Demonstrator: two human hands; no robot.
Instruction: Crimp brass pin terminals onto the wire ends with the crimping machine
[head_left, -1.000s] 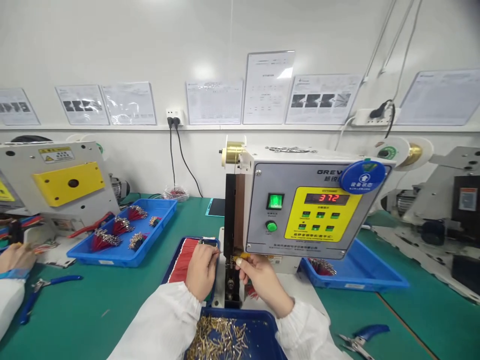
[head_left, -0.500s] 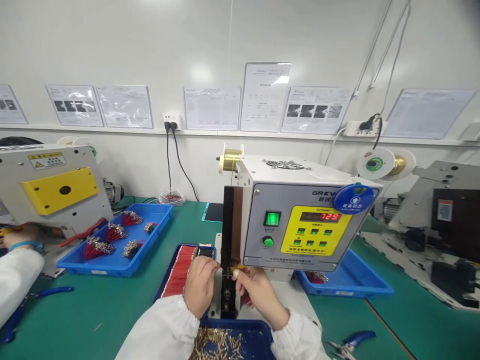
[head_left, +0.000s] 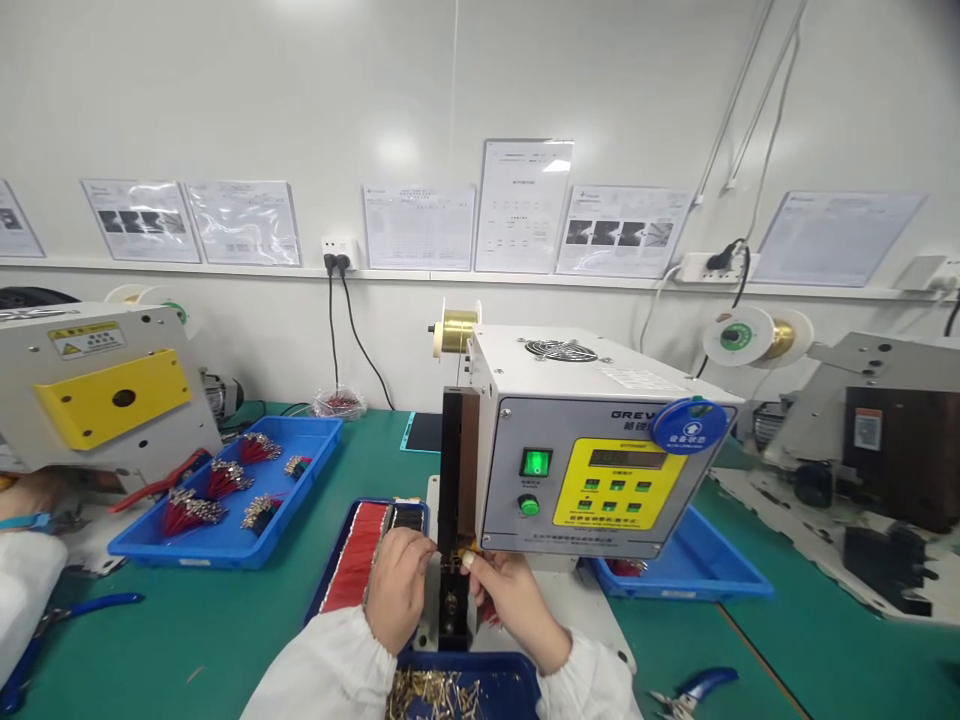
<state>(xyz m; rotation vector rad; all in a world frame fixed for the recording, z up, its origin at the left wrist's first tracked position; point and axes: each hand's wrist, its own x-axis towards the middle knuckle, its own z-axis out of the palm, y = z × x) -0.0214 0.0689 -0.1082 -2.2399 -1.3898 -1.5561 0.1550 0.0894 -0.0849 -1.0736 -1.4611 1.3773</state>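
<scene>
At the crimping machine (head_left: 572,480), my hands work on either side of its dark upright column (head_left: 454,500). My left hand (head_left: 397,590) is closed in a pinch at the column's left side; whatever lies between its fingertips is too small to name. On the other side, my right hand (head_left: 517,605) pinches with thumb and forefinger close to the crimping point, and what it grips is hidden. Red wires (head_left: 489,612) show beneath the right fingers. Left of my left hand lies a blue tray of red and black wires (head_left: 360,550). Below stands a dark blue tray of loose brass terminals (head_left: 435,695).
A blue bin with wire bundles (head_left: 225,500) stands left, and another blue bin (head_left: 705,560) behind the machine's right side. Blue-handled pliers (head_left: 697,690) lie front right, another pair (head_left: 67,620) at left. A co-worker's sleeve (head_left: 26,590) reaches in from the left.
The red digits on the machine's display have gone dark. The whole view has shifted slightly; both my hands stay at the column in nearly the same pose.
</scene>
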